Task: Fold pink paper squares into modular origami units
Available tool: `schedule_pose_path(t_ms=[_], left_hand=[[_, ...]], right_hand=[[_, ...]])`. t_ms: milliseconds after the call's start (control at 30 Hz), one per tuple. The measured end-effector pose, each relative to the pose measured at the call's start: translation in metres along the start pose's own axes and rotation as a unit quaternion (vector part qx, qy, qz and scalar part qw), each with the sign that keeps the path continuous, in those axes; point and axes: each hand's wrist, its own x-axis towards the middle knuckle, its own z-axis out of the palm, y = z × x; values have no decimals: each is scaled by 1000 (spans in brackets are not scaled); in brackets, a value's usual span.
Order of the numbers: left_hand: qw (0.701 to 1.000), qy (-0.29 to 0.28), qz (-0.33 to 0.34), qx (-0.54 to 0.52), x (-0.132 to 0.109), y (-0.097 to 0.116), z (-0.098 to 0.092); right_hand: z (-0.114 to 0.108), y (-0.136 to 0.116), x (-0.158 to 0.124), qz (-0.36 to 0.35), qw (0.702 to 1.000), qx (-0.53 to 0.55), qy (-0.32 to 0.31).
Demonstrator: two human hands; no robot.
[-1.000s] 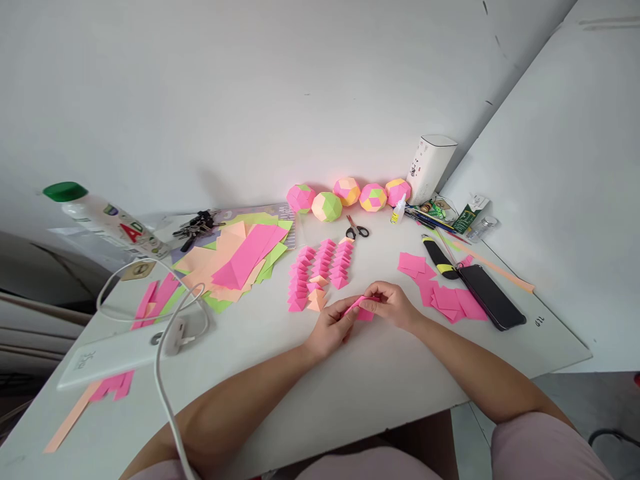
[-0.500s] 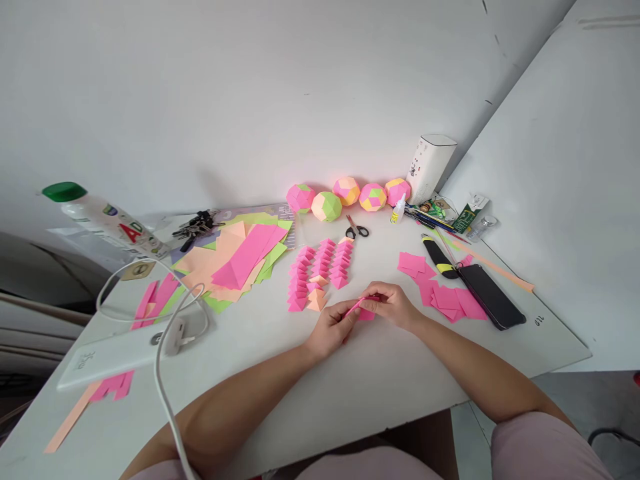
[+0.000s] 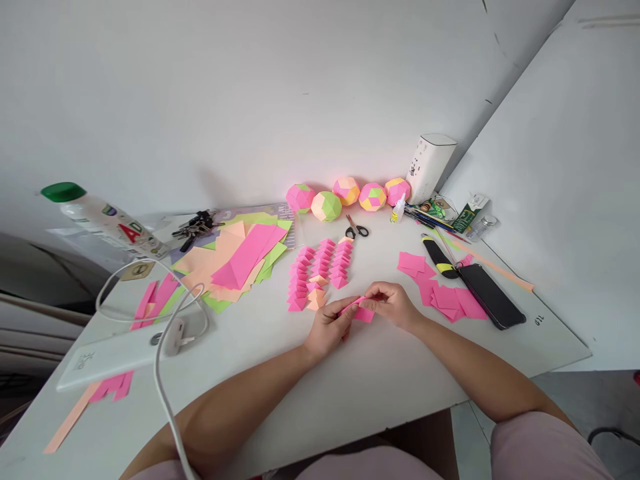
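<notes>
Between my two hands is a small pink piece of paper [image 3: 364, 315], partly covered by my fingers. My left hand [image 3: 330, 328] pinches its left side between thumb and fingers. The fingertips of my right hand [image 3: 391, 304] grip its upper right edge. Just beyond my hands stand rows of folded paper units [image 3: 299, 280], mostly pink with a few peach ones. To the right of my right hand lie several loose pink paper squares [image 3: 445, 299].
Paper balls [image 3: 326, 207] line the wall, with scissors [image 3: 356, 231] and a glue bottle [image 3: 398, 209] before them. Coloured sheets [image 3: 245, 257], a bottle [image 3: 107, 220], and a white power bank with cable [image 3: 117, 357] are left. A box cutter [image 3: 439, 256] and black phone [image 3: 491, 297] lie right.
The pink paper has tilted in my fingers, and more of its flat face now shows. Both hands have shifted only slightly; the things on the table stay where they were.
</notes>
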Motion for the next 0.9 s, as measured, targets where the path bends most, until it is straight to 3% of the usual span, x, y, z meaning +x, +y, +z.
schedule_pose_path(t_ms=[400, 900], left_hand=[[1000, -15, -14, 5, 0, 1, 0], [1000, -20, -22, 7, 0, 1, -1]], right_hand=[[0, 6, 1, -2, 1000, -5, 13], [-1, 0, 1, -32, 999, -23, -17]])
